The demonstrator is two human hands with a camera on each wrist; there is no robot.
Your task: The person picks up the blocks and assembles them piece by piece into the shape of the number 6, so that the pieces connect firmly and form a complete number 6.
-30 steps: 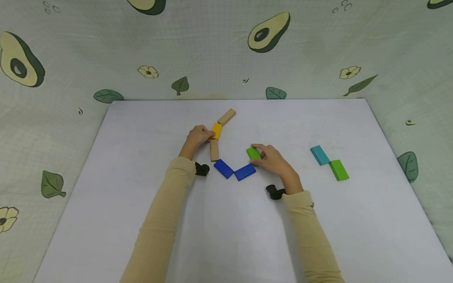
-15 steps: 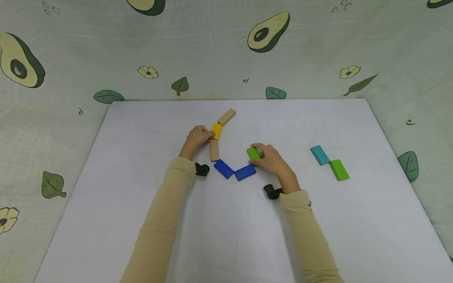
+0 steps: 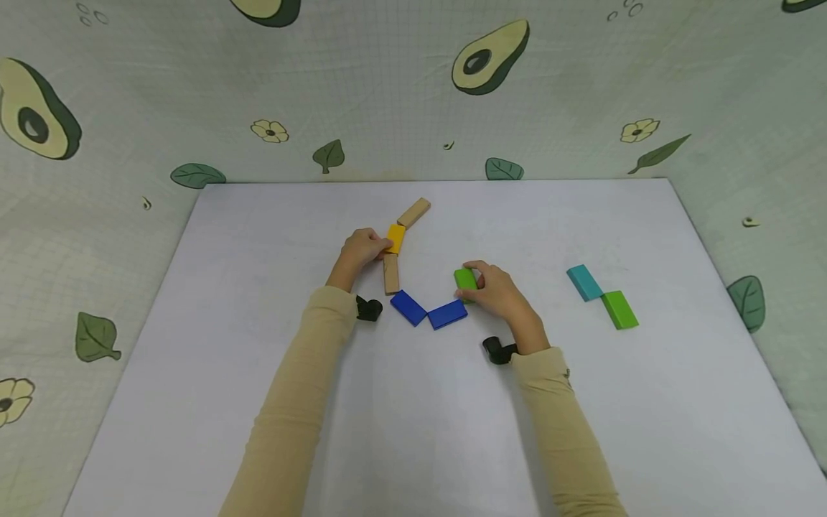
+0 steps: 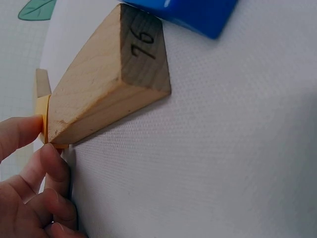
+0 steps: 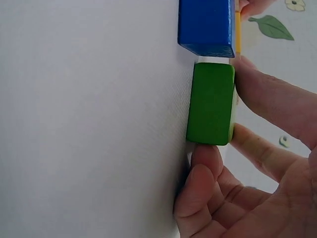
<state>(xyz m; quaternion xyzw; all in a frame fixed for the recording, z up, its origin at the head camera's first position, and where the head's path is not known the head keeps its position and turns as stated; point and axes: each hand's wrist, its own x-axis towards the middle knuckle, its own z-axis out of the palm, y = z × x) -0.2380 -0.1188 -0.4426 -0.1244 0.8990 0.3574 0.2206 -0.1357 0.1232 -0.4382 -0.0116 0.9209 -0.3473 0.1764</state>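
Note:
In the head view my left hand (image 3: 362, 249) is at a yellow block (image 3: 396, 238), pinching its near left side. The left wrist view shows one fingertip on the yellow block (image 4: 42, 110) and the other fingers curled below. My right hand (image 3: 494, 289) grips a green block (image 3: 465, 278) between thumb and fingers, flat on the table. In the right wrist view the green block (image 5: 211, 104) sits close to a blue block (image 5: 206, 27). A wooden block (image 3: 391, 274) meets the yellow one, and two blue blocks (image 3: 408, 308) form a shallow V between wood and green.
Beyond the yellow block lies another wooden block (image 3: 414, 213), slanting away. Off to the right, a teal block (image 3: 584, 283) and a second green block (image 3: 619, 309) touch at their corners. The white table (image 3: 258, 402) is backed by an avocado-print cloth (image 3: 388, 86).
The green block in my right hand has turned a little and shifted slightly right. My right wrist moved slightly left at first. The left hand and other blocks stay put.

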